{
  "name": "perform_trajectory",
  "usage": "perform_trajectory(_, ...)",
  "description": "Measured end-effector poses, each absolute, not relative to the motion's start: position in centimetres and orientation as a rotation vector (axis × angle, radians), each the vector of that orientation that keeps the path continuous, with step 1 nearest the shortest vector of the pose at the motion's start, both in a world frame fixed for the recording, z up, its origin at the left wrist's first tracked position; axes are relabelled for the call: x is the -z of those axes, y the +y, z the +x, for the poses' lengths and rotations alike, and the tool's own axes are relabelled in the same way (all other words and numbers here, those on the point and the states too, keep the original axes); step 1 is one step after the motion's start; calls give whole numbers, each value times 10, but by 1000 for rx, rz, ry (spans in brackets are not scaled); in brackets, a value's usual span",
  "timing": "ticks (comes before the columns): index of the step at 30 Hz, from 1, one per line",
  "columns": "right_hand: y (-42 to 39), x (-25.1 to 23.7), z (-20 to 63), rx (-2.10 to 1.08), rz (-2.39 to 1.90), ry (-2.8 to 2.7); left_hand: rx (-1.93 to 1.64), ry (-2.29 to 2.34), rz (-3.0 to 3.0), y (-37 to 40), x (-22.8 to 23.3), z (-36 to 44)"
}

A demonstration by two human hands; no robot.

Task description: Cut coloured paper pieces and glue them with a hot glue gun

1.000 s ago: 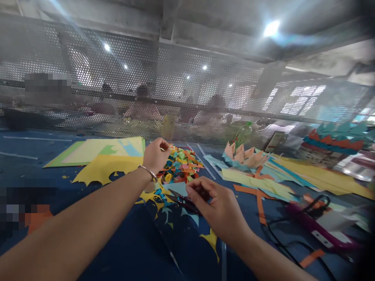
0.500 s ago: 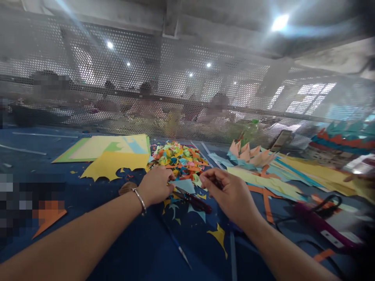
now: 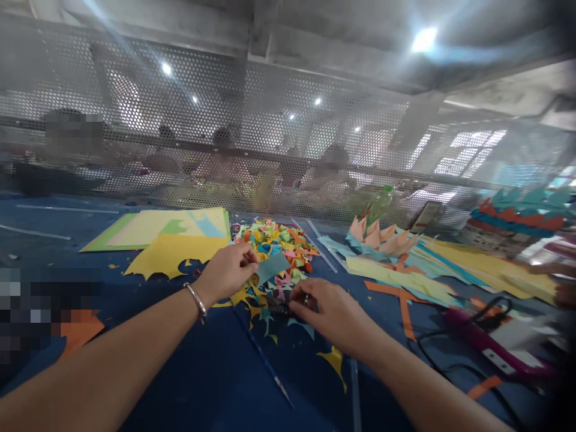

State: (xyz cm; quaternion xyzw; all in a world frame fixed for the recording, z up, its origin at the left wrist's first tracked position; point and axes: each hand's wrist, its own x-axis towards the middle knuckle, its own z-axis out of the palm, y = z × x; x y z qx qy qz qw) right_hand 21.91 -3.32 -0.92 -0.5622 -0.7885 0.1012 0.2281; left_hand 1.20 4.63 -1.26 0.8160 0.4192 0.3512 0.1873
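My left hand (image 3: 228, 271), a bracelet at its wrist, pinches a small blue piece of paper (image 3: 273, 268) by its left edge. The paper is held over a heap of colourful paper scraps (image 3: 270, 240). Lower and to the right, my right hand (image 3: 326, 312) has its fingers closed at the handle end of a pair of scissors (image 3: 278, 305). Their dark blades point left, and my fingers cover the handles. Cut yellow and blue scraps lie around them. A yellow sheet (image 3: 168, 255) with scalloped cut-outs lies left of my left hand.
Stacked sheets (image 3: 135, 231) lie at the left back. A paintbrush (image 3: 265, 360) lies in front. On the right are a folded-paper crown (image 3: 382, 234), paper strips (image 3: 400, 273) and a purple power strip (image 3: 495, 348) with black cables. A perforated screen (image 3: 279, 138) stands behind.
My left hand has moved slightly left and up with the blue paper. My right hand has come down and left onto the scissors, which lay on the table before.
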Motion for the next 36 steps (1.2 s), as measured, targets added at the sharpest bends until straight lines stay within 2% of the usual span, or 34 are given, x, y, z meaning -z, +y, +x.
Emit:
perform_trajectory(10,-29,6,221,-617,-1344,-1696,-887,879,1906,28,-4,21)
perform_trajectory(18,-31,6,219,-575,-1312,-1700,-767,756,1666,21,-6,24)
perform_trajectory(23,-29,7,214,-588,-1308,-1820,-1054,923,1712,26,-14,21)
perform_trajectory(26,-24,3,204,-450,-1374,-2051,-1280,952,1541,37,-16,13)
perform_trajectory(30,-11,-5,178,-5,-1322,-2488,-1358,986,1428,46,-10,6)
perform_trajectory(36,15,-5,142,132,-1214,-2688,-1470,988,1474,47,-6,4)
